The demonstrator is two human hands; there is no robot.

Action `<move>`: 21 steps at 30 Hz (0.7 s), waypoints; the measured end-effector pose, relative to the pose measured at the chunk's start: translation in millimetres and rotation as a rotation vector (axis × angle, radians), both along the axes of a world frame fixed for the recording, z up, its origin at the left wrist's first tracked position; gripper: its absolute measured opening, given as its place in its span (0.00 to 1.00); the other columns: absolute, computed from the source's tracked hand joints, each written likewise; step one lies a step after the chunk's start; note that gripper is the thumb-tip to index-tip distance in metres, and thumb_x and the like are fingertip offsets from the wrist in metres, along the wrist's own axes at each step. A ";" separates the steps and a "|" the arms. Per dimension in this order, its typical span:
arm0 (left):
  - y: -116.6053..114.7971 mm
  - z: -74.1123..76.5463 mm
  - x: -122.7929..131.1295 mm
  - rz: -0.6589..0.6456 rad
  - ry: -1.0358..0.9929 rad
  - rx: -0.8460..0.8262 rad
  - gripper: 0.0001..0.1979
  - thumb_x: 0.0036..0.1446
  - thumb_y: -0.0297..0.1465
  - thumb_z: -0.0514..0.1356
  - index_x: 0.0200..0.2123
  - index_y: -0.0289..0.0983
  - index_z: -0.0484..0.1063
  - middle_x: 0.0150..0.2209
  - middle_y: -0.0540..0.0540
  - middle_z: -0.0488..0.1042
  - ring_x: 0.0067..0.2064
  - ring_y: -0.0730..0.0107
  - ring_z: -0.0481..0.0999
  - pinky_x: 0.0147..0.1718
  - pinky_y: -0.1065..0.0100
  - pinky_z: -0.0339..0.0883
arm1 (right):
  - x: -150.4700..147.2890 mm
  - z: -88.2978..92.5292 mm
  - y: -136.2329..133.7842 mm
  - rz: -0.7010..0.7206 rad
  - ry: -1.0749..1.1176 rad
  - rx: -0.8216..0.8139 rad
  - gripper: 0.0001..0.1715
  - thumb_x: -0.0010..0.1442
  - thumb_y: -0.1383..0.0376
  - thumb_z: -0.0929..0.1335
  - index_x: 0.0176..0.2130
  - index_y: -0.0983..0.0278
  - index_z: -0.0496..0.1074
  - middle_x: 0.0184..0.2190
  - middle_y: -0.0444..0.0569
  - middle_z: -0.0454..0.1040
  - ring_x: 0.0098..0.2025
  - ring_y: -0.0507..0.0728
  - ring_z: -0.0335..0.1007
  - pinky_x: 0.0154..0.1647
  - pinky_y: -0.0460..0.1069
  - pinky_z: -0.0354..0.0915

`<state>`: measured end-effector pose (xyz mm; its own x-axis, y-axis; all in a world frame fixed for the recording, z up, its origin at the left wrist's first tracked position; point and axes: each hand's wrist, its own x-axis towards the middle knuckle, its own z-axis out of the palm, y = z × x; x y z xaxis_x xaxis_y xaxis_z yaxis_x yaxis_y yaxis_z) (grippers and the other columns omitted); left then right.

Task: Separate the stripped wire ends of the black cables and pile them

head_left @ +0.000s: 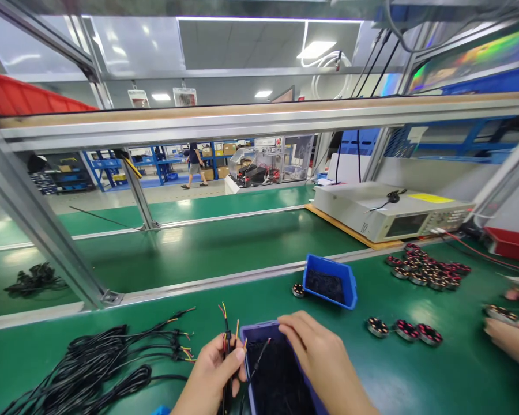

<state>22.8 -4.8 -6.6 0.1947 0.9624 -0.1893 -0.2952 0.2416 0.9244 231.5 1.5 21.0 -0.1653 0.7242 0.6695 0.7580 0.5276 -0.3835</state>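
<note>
My left hand (219,369) is closed around black cables (227,351) with stripped red, yellow and orange wire ends pointing up. My right hand (315,351) is over the far right corner of a purple-blue bin (249,333), its fingers stretched toward the rim. I see nothing held in it. Small black pieces fill the bin, and a thin cable end (262,354) lies across them. Left of my left hand lies a heap of black cables (90,363) with coloured wire ends.
A smaller blue bin (350,288) stands ahead, beside a round motor part (298,290). More motor parts (428,268) lie at the right, near a grey bench instrument (384,210). Another person's hands (508,337) work at the right edge. A metal frame post (47,202) rises at left.
</note>
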 end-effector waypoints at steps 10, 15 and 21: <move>1.4 -3.3 -2.5 -0.138 0.109 0.073 0.28 0.46 0.57 0.67 0.30 0.36 0.70 0.18 0.54 0.68 0.19 0.78 0.63 0.17 0.76 0.55 | -36.3 -1.3 -17.0 0.306 0.551 -0.233 0.14 0.67 0.55 0.68 0.40 0.59 0.81 0.32 0.48 0.82 0.27 0.54 0.78 0.29 0.42 0.75; 2.3 -3.0 -5.1 -0.208 0.115 0.108 0.27 0.48 0.55 0.66 0.32 0.37 0.69 0.20 0.54 0.67 0.21 0.75 0.67 0.19 0.75 0.59 | -34.0 -5.1 -17.2 0.264 0.603 -0.247 0.08 0.62 0.57 0.73 0.35 0.58 0.80 0.31 0.46 0.81 0.31 0.55 0.79 0.34 0.43 0.75; -2.2 -3.7 -5.3 -0.223 0.113 0.104 0.25 0.51 0.53 0.66 0.33 0.37 0.70 0.22 0.54 0.68 0.23 0.75 0.67 0.20 0.75 0.59 | -43.7 -7.4 -19.4 0.252 0.808 -0.380 0.16 0.59 0.52 0.74 0.31 0.62 0.78 0.26 0.45 0.77 0.23 0.53 0.74 0.24 0.43 0.72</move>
<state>17.5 -7.0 -10.3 0.3878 0.9133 -0.1243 -0.1392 0.1913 0.9716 187.8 -17.9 13.6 0.0660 0.9247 0.3750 0.0651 0.3711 -0.9263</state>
